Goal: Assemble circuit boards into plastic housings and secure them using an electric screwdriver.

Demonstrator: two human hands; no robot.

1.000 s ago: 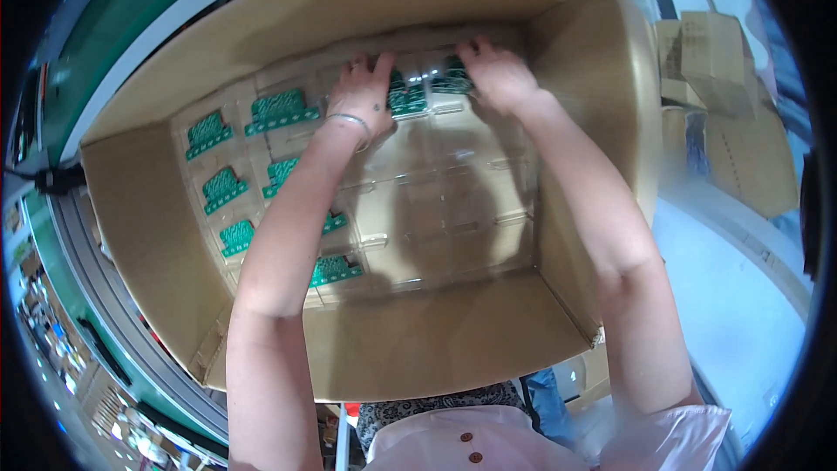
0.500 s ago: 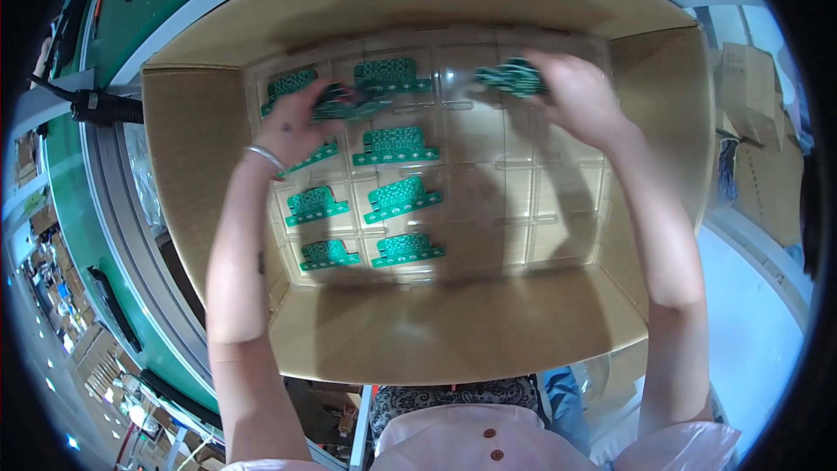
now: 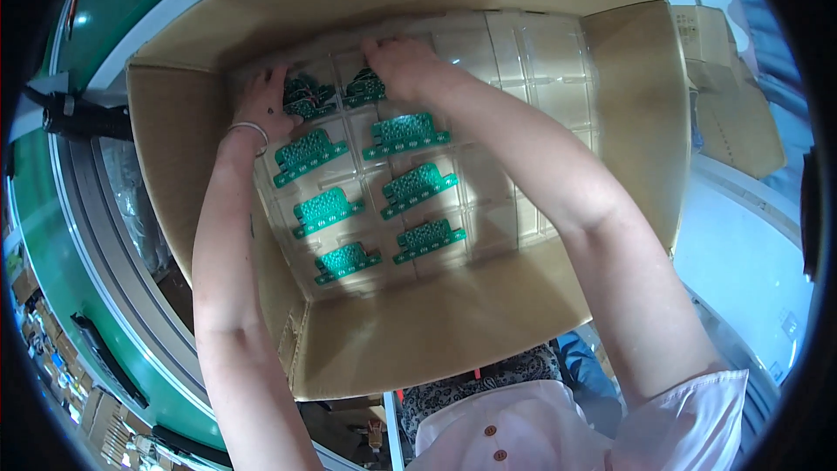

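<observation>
A clear plastic tray [image 3: 488,139] with compartments lies inside a cardboard box. Green circuit boards stand in its two left columns, such as one circuit board [image 3: 311,157] and another [image 3: 404,133]. In the far left compartment, my left hand [image 3: 264,109] curls its fingers round a circuit board [image 3: 309,98] with dark parts on it. Beside it, my right hand [image 3: 403,68] reaches across to the second column and grips a circuit board [image 3: 363,87], which it partly hides. Both hands are low, at tray level.
Tall walls of the cardboard box [image 3: 462,331] surround the tray. To the left run a green work surface [image 3: 52,201] and a metal rail, with a black device [image 3: 83,113] close to the box. Folded cardboard [image 3: 737,113] stands at the right beside a white surface [image 3: 741,253].
My right hand has moved left from the tray's right half to the second column. My left hand has shifted to the far left compartment with its board. The view has tilted.
</observation>
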